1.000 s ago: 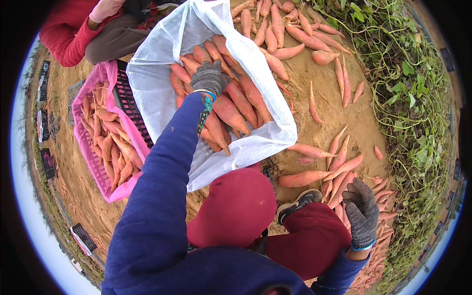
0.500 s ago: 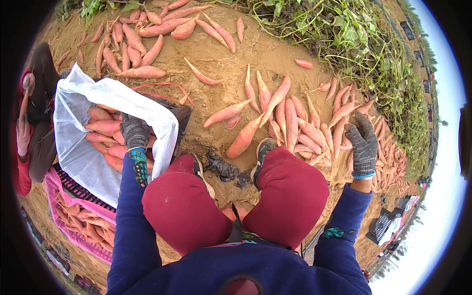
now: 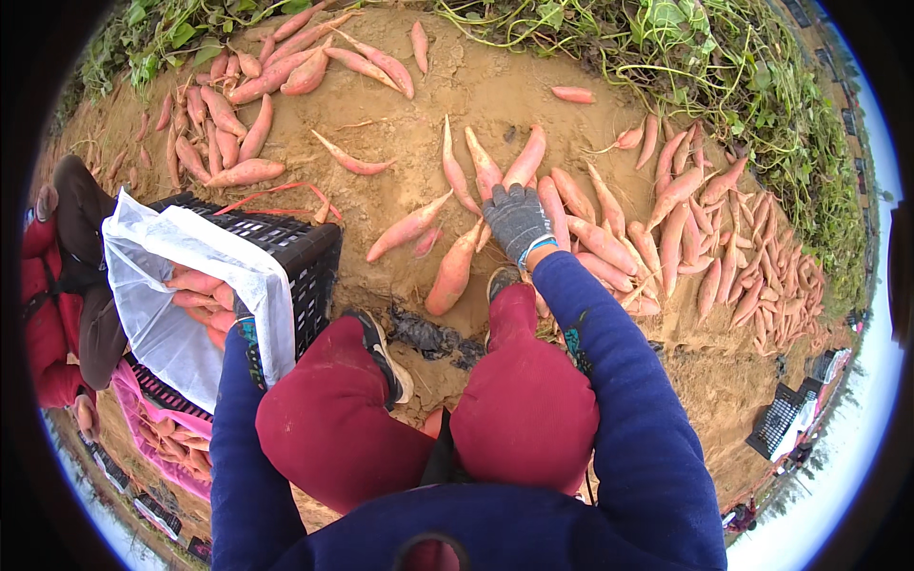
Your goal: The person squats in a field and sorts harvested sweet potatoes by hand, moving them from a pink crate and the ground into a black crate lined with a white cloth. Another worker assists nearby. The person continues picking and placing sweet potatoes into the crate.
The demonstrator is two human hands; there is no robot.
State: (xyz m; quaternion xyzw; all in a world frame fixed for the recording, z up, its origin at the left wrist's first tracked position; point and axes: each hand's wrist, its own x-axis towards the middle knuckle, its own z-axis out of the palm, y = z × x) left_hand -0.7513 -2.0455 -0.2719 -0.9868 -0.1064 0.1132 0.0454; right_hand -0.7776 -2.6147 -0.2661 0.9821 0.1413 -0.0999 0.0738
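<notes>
My right hand, in a grey knit glove, is over the ground in front of my knees. Its fingers are closed around the lower part of a long sweet potato whose upper end shows beyond them. Other sweet potatoes lie close on either side. My left hand, gloved too, is down inside a black crate lined with white cloth. The cloth's edge hides most of that hand and its fingers. Sweet potatoes lie in the lined crate beside it.
Another heap of sweet potatoes lies at the far left, and a long spread runs right. Green vines border the far side. A pink-lined crate stands behind the white-lined one. Someone in red is at the left edge.
My right hand has swung left from the right-hand heap onto a sweet potato in the middle. My left hand has sunk behind the white cloth. The view has shifted slightly.
</notes>
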